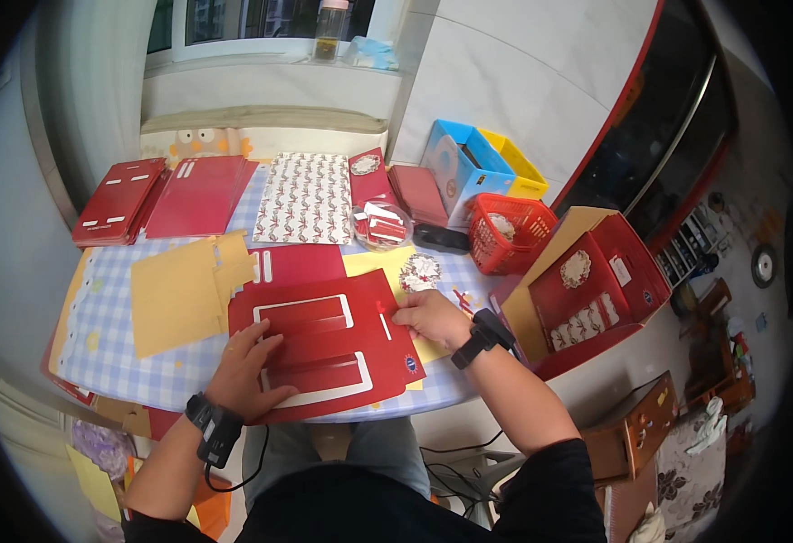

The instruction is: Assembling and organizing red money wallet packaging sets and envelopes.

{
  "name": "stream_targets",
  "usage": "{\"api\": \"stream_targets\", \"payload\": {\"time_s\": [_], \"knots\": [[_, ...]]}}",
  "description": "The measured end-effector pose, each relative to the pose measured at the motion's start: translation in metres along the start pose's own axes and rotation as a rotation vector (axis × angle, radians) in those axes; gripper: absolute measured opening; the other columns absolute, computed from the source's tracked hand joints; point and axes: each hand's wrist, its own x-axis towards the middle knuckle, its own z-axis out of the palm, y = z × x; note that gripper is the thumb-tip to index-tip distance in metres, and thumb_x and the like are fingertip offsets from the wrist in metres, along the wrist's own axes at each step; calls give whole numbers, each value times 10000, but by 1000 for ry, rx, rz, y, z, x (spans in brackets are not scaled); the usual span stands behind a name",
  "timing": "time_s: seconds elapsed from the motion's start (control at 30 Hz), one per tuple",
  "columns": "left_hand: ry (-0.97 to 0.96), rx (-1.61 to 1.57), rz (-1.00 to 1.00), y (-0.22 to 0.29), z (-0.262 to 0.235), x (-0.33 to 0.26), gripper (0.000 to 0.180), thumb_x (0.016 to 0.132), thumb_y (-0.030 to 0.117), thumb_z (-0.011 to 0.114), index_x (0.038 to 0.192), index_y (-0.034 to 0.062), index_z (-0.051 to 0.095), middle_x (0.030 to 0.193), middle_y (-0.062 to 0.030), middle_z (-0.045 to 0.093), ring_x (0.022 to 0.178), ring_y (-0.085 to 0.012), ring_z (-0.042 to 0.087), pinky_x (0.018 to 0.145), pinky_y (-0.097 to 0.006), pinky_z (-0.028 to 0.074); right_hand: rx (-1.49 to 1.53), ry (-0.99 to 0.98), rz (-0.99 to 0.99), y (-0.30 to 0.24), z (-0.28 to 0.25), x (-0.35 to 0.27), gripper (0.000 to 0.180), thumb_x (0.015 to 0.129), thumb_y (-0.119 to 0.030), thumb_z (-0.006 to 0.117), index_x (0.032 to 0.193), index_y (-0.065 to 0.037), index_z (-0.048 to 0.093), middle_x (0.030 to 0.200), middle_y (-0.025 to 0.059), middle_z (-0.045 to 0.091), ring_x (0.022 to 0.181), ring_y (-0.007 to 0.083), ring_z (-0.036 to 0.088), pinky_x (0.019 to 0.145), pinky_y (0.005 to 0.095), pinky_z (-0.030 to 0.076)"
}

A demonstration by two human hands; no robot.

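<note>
A flat red cardboard sheet (333, 339) with two white-bordered rectangular panels lies at the near edge of the table. My left hand (247, 371) rests on its left side, fingers spread over the lower panel. At the sheet's right edge, beside a narrow white slot, my right hand (433, 319) has its fingers curled in a pinch on the card. Just beyond that hand is a round patterned paper tag (420, 271). Under the sheet's far side, another red card (301, 262) and yellow paper (374, 261) peek out.
Stacks of red card (116, 204) line the far left, near tan cardboard (175, 294). A patterned sheet (301, 195) and a clear tub (383, 226) of small pieces sit at the back. Rightward stand a red basket (510, 231), a blue bin (469, 167) and an open box (587, 281).
</note>
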Motion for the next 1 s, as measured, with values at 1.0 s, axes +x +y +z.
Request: {"api": "stream_targets", "payload": {"time_s": [1.0], "knots": [[-42,-31,-4,2,-2,2,708,597,260,837,1203,47,540,1372,-202,384,1260,-384,375,1043,-445,336,111,-222,26,11,-29,-22,113,792,-3,619,904,7,614,784,61,644,642,131,624,615,240,526]]}}
